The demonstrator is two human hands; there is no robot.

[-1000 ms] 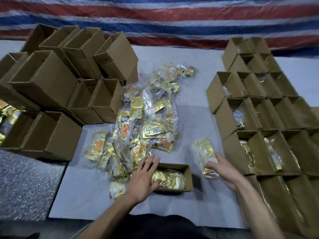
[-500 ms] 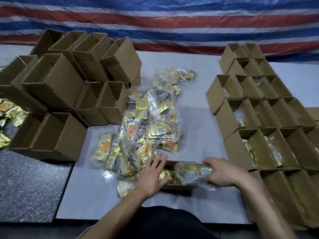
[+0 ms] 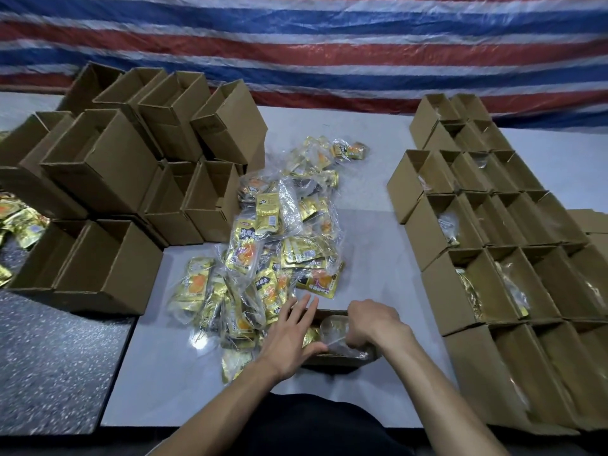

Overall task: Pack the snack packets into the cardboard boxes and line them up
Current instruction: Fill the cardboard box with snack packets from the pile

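- Right hand (image 3: pixel 375 324) grips a packet bag (image 3: pixel 332 332) inside the box (image 3: pixel 335 359).
- Left hand (image 3: pixel 291 337), fingers straight, rests at the box's 9 o'clock edge.
- The box lies at 6 o'clock of the packet pile (image 3: pixel 283 245).

The right hand (image 3: pixel 375 324) grips a clear snack bag (image 3: pixel 333 329) inside the small cardboard box (image 3: pixel 329 360), while the left hand (image 3: pixel 289 337) rests flat on its left edge.
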